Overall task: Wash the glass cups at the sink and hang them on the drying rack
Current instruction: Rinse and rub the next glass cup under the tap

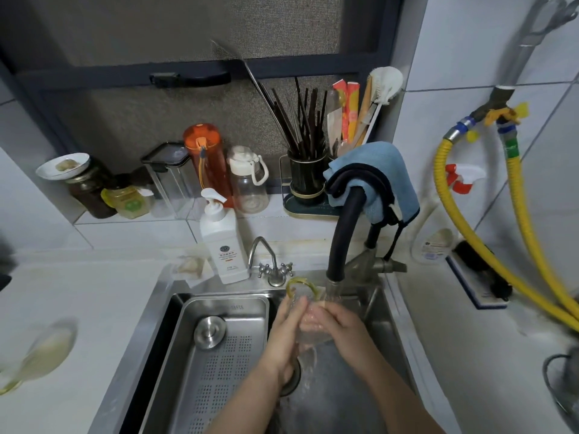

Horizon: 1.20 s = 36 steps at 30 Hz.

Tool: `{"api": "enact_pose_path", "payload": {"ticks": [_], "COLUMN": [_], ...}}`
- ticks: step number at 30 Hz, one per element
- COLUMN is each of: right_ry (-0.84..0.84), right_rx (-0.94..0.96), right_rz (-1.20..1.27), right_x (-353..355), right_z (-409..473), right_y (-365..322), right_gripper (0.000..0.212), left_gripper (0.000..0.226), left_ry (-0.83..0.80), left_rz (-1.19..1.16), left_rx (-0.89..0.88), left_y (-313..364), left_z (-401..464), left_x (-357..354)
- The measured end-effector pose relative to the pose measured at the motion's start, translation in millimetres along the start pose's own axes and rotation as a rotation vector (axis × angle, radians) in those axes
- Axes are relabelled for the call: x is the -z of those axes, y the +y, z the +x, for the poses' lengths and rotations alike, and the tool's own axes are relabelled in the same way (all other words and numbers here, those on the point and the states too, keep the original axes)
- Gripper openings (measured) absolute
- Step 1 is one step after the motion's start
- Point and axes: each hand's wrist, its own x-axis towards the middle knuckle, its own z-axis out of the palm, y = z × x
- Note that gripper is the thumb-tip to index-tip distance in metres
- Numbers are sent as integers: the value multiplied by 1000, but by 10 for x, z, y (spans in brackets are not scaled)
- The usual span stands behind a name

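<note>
I have one glass cup between my two hands, held over the sink right under the black faucet, my landmark here. Water runs from the spout onto the cup and falls past it toward the drain. My left hand is curled round the cup's left side, fingers closed against the glass; my right hand wraps the right side, fingers folded over it. The cup tilts, its yellow-tinted rim pointing up and away from me, just left of the spout.

Left of the faucet, inside the sink, sits one perforated steel tray with one round metal plug lying on it. On the sink's back edge, left of the faucet, stand one small two-handled tap and one white pump bottle. Draped over the faucet's arch is one blue cloth. Behind the faucet is one utensil holder full of dark chopsticks; I cannot count them. On the ledge farther left I count two water bottles, one orange and one clear, one clear lidded container, and two jars. Right of the faucet run two yellow hoses, with one white spray bottle nearer.
</note>
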Motion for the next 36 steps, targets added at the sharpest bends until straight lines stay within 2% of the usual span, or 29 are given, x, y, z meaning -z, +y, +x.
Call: {"api": "enact_pose_path", "payload": {"ticks": [3,7,10,13,15,16,18,20,21,23,26,27,29,32,33,34,36], "right_ry": [-75,145,21,-150,-117,-68,2,-3,-38,-130,-211,-230,-248,-352,-386,-396,-362], "right_rx": [22,-34,-75,-5,33,34,17,34,53,41,-10,-24,-91,-75,-60,-46,15], "right_rz": [-162,-5,112,-131,-207,-192,-92,-92,-137,-260,-408,-410,-343,-231,-212,-226,-427], "right_x": [37,86,36,62,88,87,59,32,18,40,137,162,174,111,99,92,103], "right_z": [-5,102,122,66,71,83,103,136,140,99,98,118,191,272,259,254,205], "right_y": [45,30,34,113,104,99,41,57,78,88,130,140,105,37,2,24,9], "right_gripper": [17,23,19,19,16,16,17,19,19,23,58,58,44,54,50,43,21], "left_gripper": [54,54,46,41,32,34,55,80,85,79,52,47,48,55,56,56,54], "left_ry": [-11,-60,-24,-26,-6,-5,29,48,53,66,40,47,73,119,129,146,161], "left_rz": [91,64,-60,-24,-23,-31,-47,-57,-44,5,48,62,88,99,101,100,93], "left_rx": [36,20,9,56,79,91,100,111,120,112,106,120,149,168,168,171,171], "left_y": [5,-8,-23,26,-10,-43,-99,-113,-87,-58,-13,-10,-20,14,52,94,173], "left_z": [55,14,23,60,76,77,80,115,122,178,194,189,175,209,227,248,256], "left_x": [27,-48,-53,19,62,65,43,34,25,48,37,13,-43,-58,-50,-33,-7]}}
